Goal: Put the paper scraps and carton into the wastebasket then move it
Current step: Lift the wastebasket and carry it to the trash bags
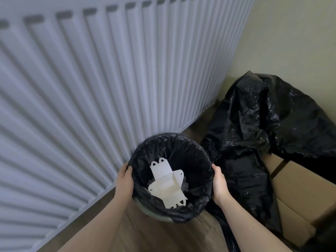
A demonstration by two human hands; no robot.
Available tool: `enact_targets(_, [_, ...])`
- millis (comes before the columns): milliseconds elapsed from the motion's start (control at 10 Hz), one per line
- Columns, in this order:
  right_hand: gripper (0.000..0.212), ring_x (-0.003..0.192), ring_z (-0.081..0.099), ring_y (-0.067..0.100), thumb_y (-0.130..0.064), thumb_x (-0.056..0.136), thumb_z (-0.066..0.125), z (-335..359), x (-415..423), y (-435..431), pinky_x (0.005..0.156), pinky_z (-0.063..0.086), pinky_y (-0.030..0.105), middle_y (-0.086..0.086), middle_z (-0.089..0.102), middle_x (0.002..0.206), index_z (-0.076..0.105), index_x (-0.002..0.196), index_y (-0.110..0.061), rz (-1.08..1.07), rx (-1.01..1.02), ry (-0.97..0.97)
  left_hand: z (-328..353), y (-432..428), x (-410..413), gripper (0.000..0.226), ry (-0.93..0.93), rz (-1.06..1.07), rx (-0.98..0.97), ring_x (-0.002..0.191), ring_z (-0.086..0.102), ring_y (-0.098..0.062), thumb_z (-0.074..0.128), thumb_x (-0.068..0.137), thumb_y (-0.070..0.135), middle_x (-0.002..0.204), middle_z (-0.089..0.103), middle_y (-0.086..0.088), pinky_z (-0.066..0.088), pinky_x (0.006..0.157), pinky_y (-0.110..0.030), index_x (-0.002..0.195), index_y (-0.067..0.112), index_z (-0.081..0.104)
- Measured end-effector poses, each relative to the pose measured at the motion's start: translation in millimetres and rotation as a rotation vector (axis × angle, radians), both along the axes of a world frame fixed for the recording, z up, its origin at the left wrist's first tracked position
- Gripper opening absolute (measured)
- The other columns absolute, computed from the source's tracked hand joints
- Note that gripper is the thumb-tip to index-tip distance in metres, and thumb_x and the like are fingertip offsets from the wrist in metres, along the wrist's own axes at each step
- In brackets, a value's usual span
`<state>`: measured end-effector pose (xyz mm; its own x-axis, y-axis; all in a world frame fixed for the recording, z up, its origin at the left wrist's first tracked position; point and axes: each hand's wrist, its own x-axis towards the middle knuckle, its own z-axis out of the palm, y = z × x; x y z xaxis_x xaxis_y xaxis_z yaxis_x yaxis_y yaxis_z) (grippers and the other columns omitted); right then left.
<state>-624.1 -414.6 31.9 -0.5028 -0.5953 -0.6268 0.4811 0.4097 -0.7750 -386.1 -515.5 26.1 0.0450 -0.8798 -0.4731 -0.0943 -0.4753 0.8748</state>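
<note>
You gripped the wastebasket (pixel 145 212) rim, left hand (pixel 125 180) and right hand (pixel 220 184) fingers curled over opposite sides, the flattened carton (pixel 166 184) lying between your fingers

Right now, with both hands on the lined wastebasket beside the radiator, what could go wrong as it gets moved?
Possible risks:
1. The left hand and right hand press on the loose black liner at the wastebasket rim; it may slip or pull off.
2. The flattened white carton stands tilted inside and could tip out if the wastebasket leans.
3. The radiator and the black bag over cardboard boxes crowd both sides, so it could snag.
</note>
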Motion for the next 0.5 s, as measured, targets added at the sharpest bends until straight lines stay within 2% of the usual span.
enact_targets(100, [0.034, 0.097, 0.059, 0.022, -0.033, 0.096, 0.03, -10, 2, 2, 0.094, 0.045, 0.039, 0.001, 0.064, 0.097, 0.059, 0.111, -0.023, -0.032, 0.048, 0.015, -9, 0, 3, 0.04, 0.0, -0.02, 0.018, 0.131, 0.042, -0.027, 0.034, 0.098, 0.023, 0.139, 0.046, -0.006, 0.032, 0.113, -0.046, 0.137, 0.013, 0.039])
enact_targets(200, [0.043, 0.108, 0.059, 0.027, -0.037, 0.095, 0.032, -16, 4, 8, 0.1, 0.045, 0.043, 0.009, 0.065, 0.113, 0.059, 0.122, -0.018, -0.033, 0.083, 0.004, -18, 0, 4, 0.04, -0.012, -0.057, 0.02, 0.132, 0.039, -0.026, 0.033, 0.099, 0.025, 0.143, 0.044, -0.006, 0.029, 0.114, -0.045, 0.137, 0.015, 0.039])
enact_targets(300, [0.046, 0.109, 0.06, 0.028, -0.039, 0.094, 0.033, -23, -1, 9, 0.101, 0.045, 0.045, 0.011, 0.065, 0.117, 0.059, 0.124, -0.015, -0.047, 0.088, 0.0, -20, 1, 1, 0.043, -0.005, -0.093, 0.01, 0.134, 0.037, -0.024, 0.033, 0.098, 0.032, 0.145, 0.042, -0.002, 0.027, 0.116, -0.043, 0.138, 0.018, 0.037])
enact_targets(400, [0.044, 0.108, 0.061, 0.028, -0.039, 0.093, 0.038, -25, -4, 8, 0.103, 0.044, 0.046, 0.012, 0.067, 0.116, 0.062, 0.121, -0.015, -0.028, 0.053, -0.017, -20, -2, 0, 0.05, 0.012, -0.091, -0.009, 0.138, 0.031, -0.021, 0.034, 0.097, 0.041, 0.146, 0.038, 0.002, 0.023, 0.115, -0.038, 0.141, 0.017, 0.033])
enact_targets(500, [0.04, 0.117, 0.058, 0.026, -0.03, 0.094, 0.045, -23, -9, 6, 0.107, 0.041, 0.044, 0.009, 0.062, 0.127, 0.056, 0.13, -0.017, -0.045, -0.06, -0.038, -12, 0, 3, 0.053, 0.032, -0.061, -0.01, 0.136, 0.036, -0.025, 0.038, 0.094, 0.044, 0.148, 0.039, -0.004, 0.026, 0.116, -0.04, 0.139, 0.017, 0.037])
